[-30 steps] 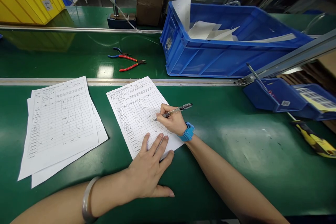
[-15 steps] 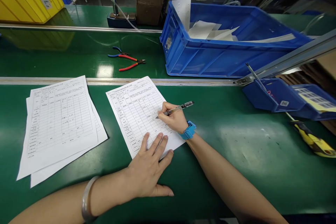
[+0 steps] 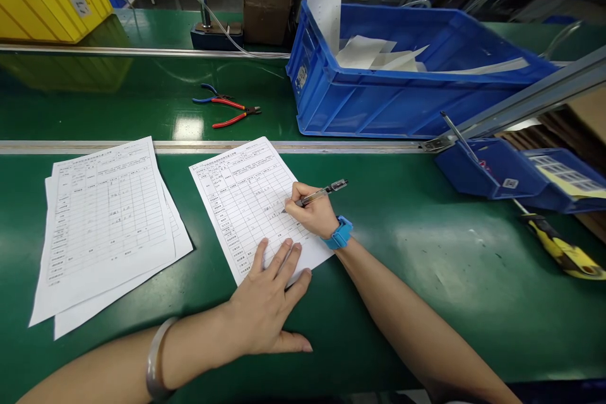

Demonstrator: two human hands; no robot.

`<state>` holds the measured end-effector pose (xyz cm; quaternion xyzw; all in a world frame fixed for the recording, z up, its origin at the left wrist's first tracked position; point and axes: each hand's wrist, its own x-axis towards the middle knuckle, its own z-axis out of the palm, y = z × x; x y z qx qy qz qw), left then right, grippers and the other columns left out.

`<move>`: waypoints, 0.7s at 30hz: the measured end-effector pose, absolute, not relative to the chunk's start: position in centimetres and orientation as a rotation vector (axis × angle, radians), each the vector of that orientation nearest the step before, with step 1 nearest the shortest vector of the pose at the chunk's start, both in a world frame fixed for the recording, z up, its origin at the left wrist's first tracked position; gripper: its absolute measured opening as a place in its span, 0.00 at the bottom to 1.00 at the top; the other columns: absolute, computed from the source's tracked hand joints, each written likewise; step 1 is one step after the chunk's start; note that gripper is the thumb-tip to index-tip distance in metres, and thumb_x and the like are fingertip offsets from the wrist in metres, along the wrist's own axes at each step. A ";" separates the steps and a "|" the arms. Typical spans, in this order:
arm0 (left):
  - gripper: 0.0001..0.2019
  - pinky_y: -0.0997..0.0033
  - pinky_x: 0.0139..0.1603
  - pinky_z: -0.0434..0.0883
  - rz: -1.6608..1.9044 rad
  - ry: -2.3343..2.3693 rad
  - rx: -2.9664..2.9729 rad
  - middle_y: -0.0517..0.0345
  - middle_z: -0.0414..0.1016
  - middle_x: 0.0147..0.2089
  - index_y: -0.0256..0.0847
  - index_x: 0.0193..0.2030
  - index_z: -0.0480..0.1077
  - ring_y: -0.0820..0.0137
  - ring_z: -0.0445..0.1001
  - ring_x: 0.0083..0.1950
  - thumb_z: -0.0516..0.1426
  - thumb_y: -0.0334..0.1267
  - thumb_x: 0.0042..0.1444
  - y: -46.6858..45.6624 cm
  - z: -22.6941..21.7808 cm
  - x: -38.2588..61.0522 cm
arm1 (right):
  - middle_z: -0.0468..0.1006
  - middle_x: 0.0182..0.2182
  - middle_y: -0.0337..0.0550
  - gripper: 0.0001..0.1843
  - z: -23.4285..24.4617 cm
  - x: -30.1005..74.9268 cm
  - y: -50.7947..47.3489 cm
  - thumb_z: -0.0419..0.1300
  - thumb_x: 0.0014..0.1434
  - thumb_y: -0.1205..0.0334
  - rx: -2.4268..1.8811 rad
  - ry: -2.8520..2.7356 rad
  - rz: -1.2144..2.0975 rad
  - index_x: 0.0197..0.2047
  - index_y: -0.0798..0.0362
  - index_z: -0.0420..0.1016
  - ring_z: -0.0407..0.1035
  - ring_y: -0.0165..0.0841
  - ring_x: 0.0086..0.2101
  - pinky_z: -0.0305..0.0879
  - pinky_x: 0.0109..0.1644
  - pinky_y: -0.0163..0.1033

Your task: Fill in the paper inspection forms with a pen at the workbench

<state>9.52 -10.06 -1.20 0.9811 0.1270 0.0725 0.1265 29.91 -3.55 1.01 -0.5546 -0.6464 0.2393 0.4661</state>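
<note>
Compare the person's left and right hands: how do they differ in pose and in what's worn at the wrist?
The left hand lies palm down, fingers spread; the right hand curls around a pen. The left hand has a pale bangle at its wrist, the right hand a blue wristband. Both are at the same printed form.
</note>
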 end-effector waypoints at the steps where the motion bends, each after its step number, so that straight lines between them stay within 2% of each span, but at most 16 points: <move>1: 0.47 0.30 0.68 0.38 0.223 0.373 2.863 0.27 0.45 0.76 0.32 0.72 0.53 0.39 0.40 0.77 0.35 0.70 0.61 -10.1 -1.3 9.5 | 0.53 0.18 0.31 0.14 1.0 30.0 -3.5 0.56 0.51 0.63 -1.367 -1.580 0.579 0.21 0.49 0.52 0.47 0.27 0.21 0.45 0.25 0.36; 5: 0.47 0.31 0.68 0.36 0.263 0.383 2.890 0.27 0.45 0.76 0.32 0.72 0.54 0.39 0.39 0.77 0.35 0.70 0.60 -10.2 -1.5 9.6 | 0.52 0.17 0.31 0.14 1.0 30.5 -3.3 0.57 0.50 0.62 -1.416 -1.558 0.542 0.21 0.49 0.53 0.47 0.27 0.21 0.45 0.25 0.36; 11: 0.47 0.30 0.67 0.42 0.187 0.367 2.881 0.27 0.45 0.75 0.32 0.72 0.55 0.38 0.43 0.76 0.34 0.69 0.61 -10.0 -1.0 9.7 | 0.55 0.17 0.32 0.15 1.0 30.5 -3.4 0.58 0.52 0.61 -1.399 -1.591 0.596 0.20 0.50 0.54 0.49 0.26 0.21 0.46 0.25 0.36; 21: 0.47 0.30 0.68 0.41 0.197 0.375 2.899 0.27 0.46 0.75 0.32 0.72 0.55 0.39 0.43 0.76 0.35 0.70 0.60 -9.9 -1.0 9.7 | 0.54 0.17 0.32 0.16 1.1 30.5 -3.5 0.58 0.52 0.61 -1.409 -1.586 0.569 0.20 0.50 0.53 0.47 0.27 0.21 0.45 0.25 0.36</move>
